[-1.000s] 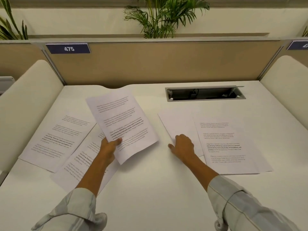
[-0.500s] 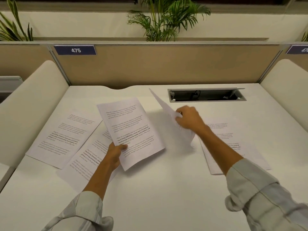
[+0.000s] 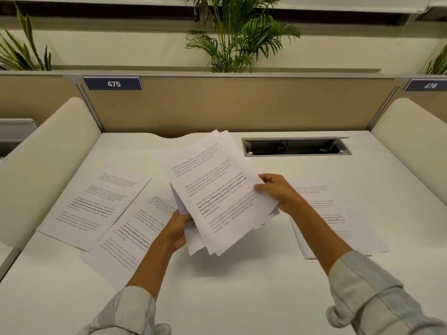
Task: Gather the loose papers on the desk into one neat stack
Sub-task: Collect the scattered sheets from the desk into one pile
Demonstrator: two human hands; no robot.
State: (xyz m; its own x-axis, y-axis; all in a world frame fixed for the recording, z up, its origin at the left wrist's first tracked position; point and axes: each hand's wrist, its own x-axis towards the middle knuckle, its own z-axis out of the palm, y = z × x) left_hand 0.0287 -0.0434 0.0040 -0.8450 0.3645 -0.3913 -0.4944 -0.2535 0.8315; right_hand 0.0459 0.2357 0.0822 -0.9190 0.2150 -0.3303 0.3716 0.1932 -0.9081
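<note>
Both hands have a grip on the uneven bundle of papers (image 3: 212, 189) above the counter (image 3: 229, 286): left hand (image 3: 177, 229) curled round the bottom edge, right hand (image 3: 278, 189) pinching the side.

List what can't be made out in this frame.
- Sheet count in the held bundle, head view: sheets overlap.
- Left hand fingers: behind the bundle.
- Printed text on the desk sheets: too small, blurred.
- Right-side papers: partly covered by the right hand and forearm.

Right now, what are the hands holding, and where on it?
Both hold the bundle of papers: left hand at its lower left edge, right hand at its right edge.
</note>
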